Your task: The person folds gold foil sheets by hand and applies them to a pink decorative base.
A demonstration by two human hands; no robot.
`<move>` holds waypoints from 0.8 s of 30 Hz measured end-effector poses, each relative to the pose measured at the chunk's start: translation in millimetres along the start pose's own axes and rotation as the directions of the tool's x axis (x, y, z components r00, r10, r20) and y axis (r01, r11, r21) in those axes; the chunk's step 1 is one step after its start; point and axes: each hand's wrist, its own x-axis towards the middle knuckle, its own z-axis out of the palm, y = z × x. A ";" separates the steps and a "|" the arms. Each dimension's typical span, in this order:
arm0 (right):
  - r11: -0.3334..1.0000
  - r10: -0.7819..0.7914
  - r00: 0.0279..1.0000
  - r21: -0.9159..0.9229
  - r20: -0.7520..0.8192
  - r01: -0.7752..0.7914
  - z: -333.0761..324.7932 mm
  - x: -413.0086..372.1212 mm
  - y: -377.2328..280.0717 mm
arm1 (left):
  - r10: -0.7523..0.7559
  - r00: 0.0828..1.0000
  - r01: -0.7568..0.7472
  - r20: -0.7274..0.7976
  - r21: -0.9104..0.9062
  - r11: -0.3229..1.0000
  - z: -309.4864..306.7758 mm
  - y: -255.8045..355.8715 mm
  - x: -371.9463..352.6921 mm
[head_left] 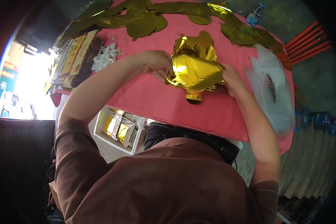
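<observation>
A shiny gold foil sheet [198, 71], partly folded and crumpled, is held over the pink-covered table [156, 100]. My left hand [156, 64] grips its left edge, fingers curled. At the right edge my right hand [232, 79] pinches the foil, with the thumb and some fingers hidden behind it. More gold foil sticks out above and below the held part. Flat gold foil shapes [145, 25] lie along the far side of the table, beyond both hands.
White strings [106, 56] and printed packets [72, 56] are at the left. Clear plastic bags [271, 87] lie at the right. A white box [132, 148] with gold packets stands below the near edge. A bottle [254, 15] and red poles [308, 43] are beyond the table.
</observation>
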 end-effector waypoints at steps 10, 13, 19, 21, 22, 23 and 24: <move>0.903 0.365 0.925 -0.281 0.102 -0.326 -3.4 12.0 -29.8 | -0.051 0.998 0.052 0.043 -0.021 0.998 -3.5 3.6 2.5; 0.420 -0.562 0.809 -0.783 0.172 0.459 -12.3 39.8 5.1 | -0.065 0.996 0.066 0.057 -0.004 0.998 -3.7 2.7 3.1; 0.939 -0.258 0.965 -0.246 -0.051 0.238 0.1 46.3 -8.5 | -0.079 0.996 0.080 0.047 -0.019 0.997 -2.9 6.1 2.8; 0.942 -0.193 0.977 -0.295 -0.088 0.160 0.7 46.5 -17.8 | -0.115 0.992 0.116 0.057 -0.017 0.993 -6.1 5.8 6.5; 0.937 -0.128 0.983 -0.341 -0.131 0.077 0.6 47.2 -19.4 | -0.114 0.992 0.115 0.056 -0.018 0.993 -6.6 5.8 6.5; 0.937 -0.129 0.983 -0.341 -0.130 0.077 -0.2 47.5 -16.6 | -0.116 0.992 0.117 0.051 -0.031 0.993 -6.6 6.1 6.4; 0.936 -0.184 0.973 -0.327 -0.143 0.129 -1.2 47.1 -12.1 | -0.118 0.992 0.120 0.046 -0.044 0.992 -6.9 6.5 5.8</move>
